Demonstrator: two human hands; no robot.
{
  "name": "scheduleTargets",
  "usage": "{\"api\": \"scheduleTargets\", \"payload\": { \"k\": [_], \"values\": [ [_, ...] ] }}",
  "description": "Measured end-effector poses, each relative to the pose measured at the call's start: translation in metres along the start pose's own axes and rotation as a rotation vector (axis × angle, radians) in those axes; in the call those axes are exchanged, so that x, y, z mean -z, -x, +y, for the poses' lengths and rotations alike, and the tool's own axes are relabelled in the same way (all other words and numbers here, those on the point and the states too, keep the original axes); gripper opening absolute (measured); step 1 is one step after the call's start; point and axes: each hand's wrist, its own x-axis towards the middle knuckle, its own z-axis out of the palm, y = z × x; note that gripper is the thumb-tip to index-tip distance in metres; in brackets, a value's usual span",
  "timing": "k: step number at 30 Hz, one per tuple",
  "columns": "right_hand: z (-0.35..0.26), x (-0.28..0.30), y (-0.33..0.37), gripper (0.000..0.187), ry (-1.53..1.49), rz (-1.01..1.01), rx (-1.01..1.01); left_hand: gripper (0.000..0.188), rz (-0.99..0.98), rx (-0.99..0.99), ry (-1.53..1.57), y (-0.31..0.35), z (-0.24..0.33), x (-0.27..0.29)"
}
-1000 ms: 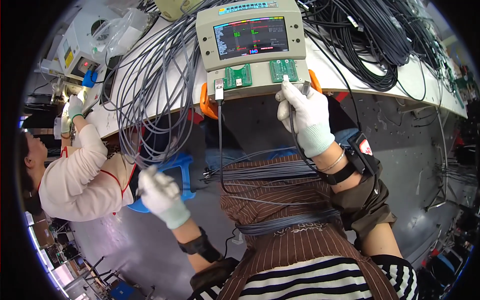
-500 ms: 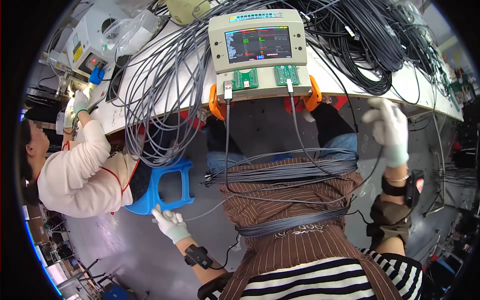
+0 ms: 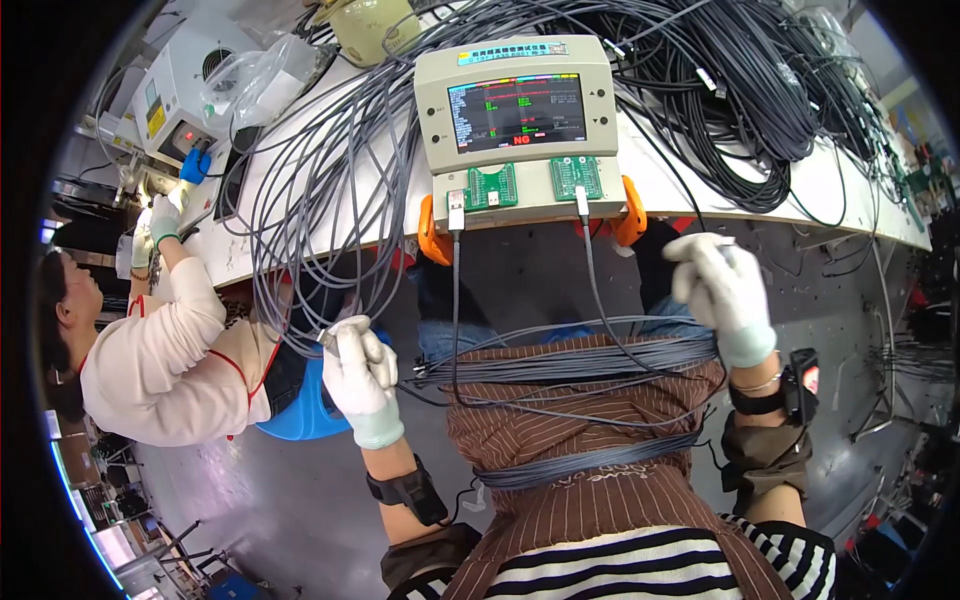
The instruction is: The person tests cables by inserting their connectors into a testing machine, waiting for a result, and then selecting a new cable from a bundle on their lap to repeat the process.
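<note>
My left hand (image 3: pixel 360 385), in a white glove, is raised left of my lap beside the hanging loops of grey cable (image 3: pixel 325 230). Its fingers are closed on a cable end with a small pale tip. My right hand (image 3: pixel 728 300), also gloved, hangs above my right knee, its fingers bent round a small grey piece that looks like a cable plug. Across my lap lies a bundle of grey cables (image 3: pixel 580 362). Two plugged-in cables run from the lap to a beige tester (image 3: pixel 520 110) with a screen and two green circuit boards (image 3: pixel 575 178).
Orange clamps (image 3: pixel 632 212) flank the tester at the white table's (image 3: pixel 850 205) edge. Black cables (image 3: pixel 720 120) are heaped at the right. A co-worker (image 3: pixel 160 350) sits at the left by a blue stool (image 3: pixel 305 410). A yellowish bucket (image 3: pixel 370 28) stands behind.
My left hand has moved up and right, toward the hanging cables. My right hand has moved left and slightly down, nearer my lap. A red mark on the tester's screen is now larger.
</note>
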Motion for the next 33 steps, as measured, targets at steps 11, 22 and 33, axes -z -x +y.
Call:
{"api": "scheduleTargets", "payload": {
  "k": [11,22,33],
  "values": [
    [0.012,-0.081,-0.037,0.028,-0.159,-0.047,-0.03,0.021,-0.348,-0.418,-0.465,-0.04,-0.018,-0.062],
    [-0.026,-0.075,0.01,0.025,0.012,-0.228,0.08,0.021,-0.673,0.084,-0.366,0.032,0.004,-0.081],
    [-0.02,-0.033,0.021,0.04,-0.245,-0.028,0.118,0.022,-0.66,0.067,-0.284,0.036,-0.004,-0.122]
  ]
}}
